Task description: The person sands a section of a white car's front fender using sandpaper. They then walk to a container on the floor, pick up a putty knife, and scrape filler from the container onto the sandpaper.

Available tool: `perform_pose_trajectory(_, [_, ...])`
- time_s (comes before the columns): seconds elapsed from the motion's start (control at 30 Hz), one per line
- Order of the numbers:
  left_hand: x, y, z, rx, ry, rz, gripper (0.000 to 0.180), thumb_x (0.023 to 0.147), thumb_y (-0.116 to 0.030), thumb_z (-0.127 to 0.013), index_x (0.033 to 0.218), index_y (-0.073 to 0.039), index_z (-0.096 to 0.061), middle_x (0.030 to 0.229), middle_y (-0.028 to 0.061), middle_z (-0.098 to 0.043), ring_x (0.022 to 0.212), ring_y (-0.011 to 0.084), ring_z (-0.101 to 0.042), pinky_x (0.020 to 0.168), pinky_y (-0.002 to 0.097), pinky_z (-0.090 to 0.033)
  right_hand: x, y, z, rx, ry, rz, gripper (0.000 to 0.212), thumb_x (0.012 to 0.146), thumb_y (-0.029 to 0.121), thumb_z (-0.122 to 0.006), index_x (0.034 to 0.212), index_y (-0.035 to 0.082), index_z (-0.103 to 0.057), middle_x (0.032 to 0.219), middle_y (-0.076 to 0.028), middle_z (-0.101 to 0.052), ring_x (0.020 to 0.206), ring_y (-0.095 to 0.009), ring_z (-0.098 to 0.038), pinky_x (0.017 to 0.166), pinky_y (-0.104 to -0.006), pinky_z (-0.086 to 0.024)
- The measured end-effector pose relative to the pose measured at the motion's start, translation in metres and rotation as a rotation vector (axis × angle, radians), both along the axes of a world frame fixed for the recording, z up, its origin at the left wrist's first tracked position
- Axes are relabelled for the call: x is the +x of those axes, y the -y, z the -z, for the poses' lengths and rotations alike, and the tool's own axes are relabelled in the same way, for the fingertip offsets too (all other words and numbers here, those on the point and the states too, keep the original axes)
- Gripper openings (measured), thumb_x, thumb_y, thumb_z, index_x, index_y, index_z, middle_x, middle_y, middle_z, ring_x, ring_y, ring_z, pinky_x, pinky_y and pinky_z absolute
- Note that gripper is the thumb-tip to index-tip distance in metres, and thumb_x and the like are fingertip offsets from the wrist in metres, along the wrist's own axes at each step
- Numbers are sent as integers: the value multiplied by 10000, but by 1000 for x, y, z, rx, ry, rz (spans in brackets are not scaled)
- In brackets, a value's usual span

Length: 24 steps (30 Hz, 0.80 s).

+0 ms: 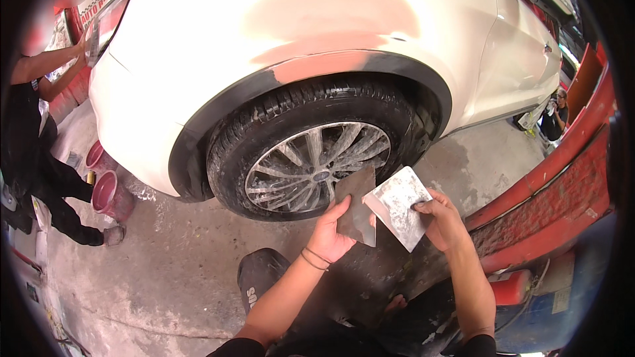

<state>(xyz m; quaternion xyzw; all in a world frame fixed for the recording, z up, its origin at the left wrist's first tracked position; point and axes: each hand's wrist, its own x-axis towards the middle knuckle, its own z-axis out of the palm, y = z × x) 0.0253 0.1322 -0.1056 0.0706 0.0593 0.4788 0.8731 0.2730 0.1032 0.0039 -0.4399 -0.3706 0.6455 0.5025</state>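
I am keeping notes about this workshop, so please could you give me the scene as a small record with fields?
Left grip: holding a dark flat plate
Right grip: holding a white-smeared flat plate
Plates: close together; contact unclear
Vehicle: white car, with a pinkish patch above the wheel
Floor: grey, stained
Far left: two reddish buckets and a co-worker standing beside the car

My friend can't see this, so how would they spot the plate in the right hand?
Find the white car, then its near wheel. At the wheel's lower right, the right hand holds a flat, squarish plate. White smears cover much of its face, unlike the darker plate in the left hand.
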Motion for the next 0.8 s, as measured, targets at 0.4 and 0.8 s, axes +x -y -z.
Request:
perform_pose_trajectory(0.4, [-40, 69, -81, -237, -532, -186, 456, 1096, -205, -653, 1533, -135, -542, 1464, 78, -649, 1338, 283, -645, 1135, 507, -517, 51, 9, -9, -218, 133, -112, 335, 885, -13, -685, 1216, 31, -696, 1081, -17, -714, 974, -116, -665, 923, -307, -541])
perform_pose_trajectory(0.8, [13, 175, -308, 57, -1638, -113, 526, 1178, -385, -445, 1452, 43, -581, 1234, 249, -735, 1194, 377, -706, 1082, 389, -492, 10, 85, -234, 461, 1002, -358, 661, 740, -137, -613, 1315, 177, -699, 1301, -80, -689, 1219, -387, -619, 1105, -583, -450])
